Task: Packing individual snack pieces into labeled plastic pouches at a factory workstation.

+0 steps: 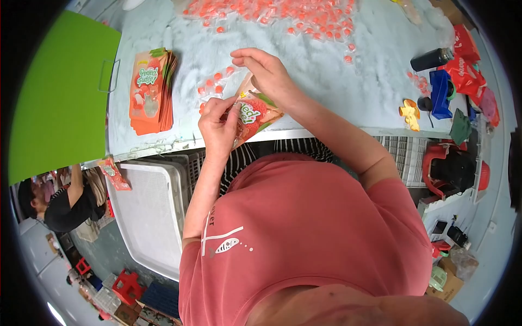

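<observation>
A red and orange printed candy pouch [254, 115] is tilted at the table's near edge, right in front of my body. My left hand [218, 126] pinches its left upper edge between thumb and fingers. Over the pouch's top is my right hand [270, 79], its fingers stretched out; whether its hidden side touches the pouch I cannot tell. Several clear-wrapped orange-red candies [218, 77] lie on the table just beyond my left hand. Further left is a fanned stack of matching flat pouches [145, 93].
A big spread of wrapped candies [272, 12] covers the table's far side. At right are a black bottle [432, 59], a blue tape dispenser [440, 93] and red bags [465, 73]. A green panel [60, 81] borders the left; white trays [147, 209] stand below. Another person [65, 204] works at far left.
</observation>
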Demonstrator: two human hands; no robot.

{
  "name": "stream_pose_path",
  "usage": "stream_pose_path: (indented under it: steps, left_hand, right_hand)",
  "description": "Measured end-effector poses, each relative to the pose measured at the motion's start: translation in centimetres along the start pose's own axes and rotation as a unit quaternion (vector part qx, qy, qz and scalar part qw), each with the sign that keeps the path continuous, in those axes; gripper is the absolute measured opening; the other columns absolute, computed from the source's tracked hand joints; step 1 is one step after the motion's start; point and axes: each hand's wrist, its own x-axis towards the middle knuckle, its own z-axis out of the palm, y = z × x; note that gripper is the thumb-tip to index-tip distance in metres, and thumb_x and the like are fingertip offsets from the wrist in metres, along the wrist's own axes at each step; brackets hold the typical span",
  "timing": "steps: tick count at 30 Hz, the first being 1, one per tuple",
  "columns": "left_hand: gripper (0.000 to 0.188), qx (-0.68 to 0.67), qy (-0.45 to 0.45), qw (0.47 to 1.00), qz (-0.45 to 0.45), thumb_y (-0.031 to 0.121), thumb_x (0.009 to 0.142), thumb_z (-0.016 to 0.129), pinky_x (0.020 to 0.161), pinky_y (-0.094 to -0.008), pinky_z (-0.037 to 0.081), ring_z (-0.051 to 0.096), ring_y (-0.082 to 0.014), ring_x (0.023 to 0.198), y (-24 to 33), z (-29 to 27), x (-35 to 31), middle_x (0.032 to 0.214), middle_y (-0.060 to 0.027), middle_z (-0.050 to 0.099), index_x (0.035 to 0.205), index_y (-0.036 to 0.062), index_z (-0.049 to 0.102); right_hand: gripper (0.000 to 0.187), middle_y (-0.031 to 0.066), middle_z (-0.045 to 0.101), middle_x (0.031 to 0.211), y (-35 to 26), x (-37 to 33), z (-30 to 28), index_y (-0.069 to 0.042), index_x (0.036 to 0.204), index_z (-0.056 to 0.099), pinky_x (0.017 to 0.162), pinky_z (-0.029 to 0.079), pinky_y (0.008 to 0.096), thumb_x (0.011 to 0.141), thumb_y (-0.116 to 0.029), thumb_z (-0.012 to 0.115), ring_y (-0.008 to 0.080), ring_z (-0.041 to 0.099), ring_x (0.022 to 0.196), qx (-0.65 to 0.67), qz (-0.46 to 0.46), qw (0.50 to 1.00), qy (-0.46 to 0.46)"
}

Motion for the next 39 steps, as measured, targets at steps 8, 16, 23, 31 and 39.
stream_pose_path:
  steps: [8, 16, 23, 31, 39]
  left_hand:
    - [0.014, -0.181, 0.097, 0.978, -0.039, -0.004, 0.084, 0.07, 0.066, -0.0212, 0.051, 0.061, -0.0105, 0.08, 0.7, -3.9, -1.6, 0.097, -0.0069, 0.063, 0.099, -0.001, 0.07]
    - [0.015, -0.218, 0.235, 0.941, -0.111, -0.01, 0.086, 0.064, 0.082, -0.0273, 0.051, 0.058, -0.014, 0.091, -1.2, -10.7, -8.0, 0.102, -0.0067, 0.059, 0.099, -0.0029, 0.066]
    - [0.013, -0.128, 0.25, 0.95, -0.137, -0.007, 0.088, 0.066, 0.079, -0.0283, 0.053, 0.059, -0.0137, 0.086, -2.3, -13.5, -9.5, 0.101, -0.0075, 0.059, 0.1, -0.0036, 0.067]
    - [0.008, -0.099, 0.258, 0.949, -0.154, -0.005, 0.089, 0.064, 0.075, -0.0269, 0.052, 0.059, -0.0133, 0.085, -3.7, -13.5, -9.9, 0.097, -0.0067, 0.06, 0.097, -0.0036, 0.066]
    - [0.012, -0.088, 0.231, 0.955, -0.166, -0.004, 0.088, 0.068, 0.08, -0.0262, 0.052, 0.061, -0.015, 0.098, -4.0, -13.4, -10.9, 0.105, -0.0083, 0.064, 0.099, -0.0004, 0.07]
  right_hand:
    - [0.029, 0.0123, 0.063, 0.114, -2.1, 1.4, -2.7, -0.006, 0.126, 0.06, 0.097, 0.045, 0.0343, 0.1, -0.014, 0.051, 0.0205, 0.06, 0.109, 0.091, -0.199, 0.975, 0.032]
    - [0.07, 0.0203, 0.033, 0.148, 10.0, 5.0, -0.5, -0.018, 0.139, 0.053, 0.107, 0.039, 0.0443, 0.077, -0.036, 0.08, 0.0384, 0.037, 0.135, -0.459, -0.288, 0.84, -0.034]
    - [0.085, 0.0144, 0.035, 0.153, 11.7, 6.2, 5.8, -0.031, 0.143, 0.048, 0.109, 0.023, 0.0671, 0.07, -0.069, 0.071, 0.0418, 0.026, 0.143, -0.623, -0.203, 0.737, -0.164]
    - [0.036, 0.0026, 0.058, 0.124, 13.6, 4.9, 6.3, -0.024, 0.113, 0.064, 0.097, 0.036, 0.0592, 0.081, -0.037, 0.071, 0.029, 0.049, 0.121, -0.602, -0.375, 0.693, -0.129]
    - [0.016, 0.0004, 0.063, 0.091, 13.7, 7.1, 4.5, -0.018, 0.093, 0.065, 0.06, 0.048, 0.0297, 0.079, -0.023, 0.072, 0.0157, 0.059, 0.071, -0.609, -0.399, 0.672, -0.137]
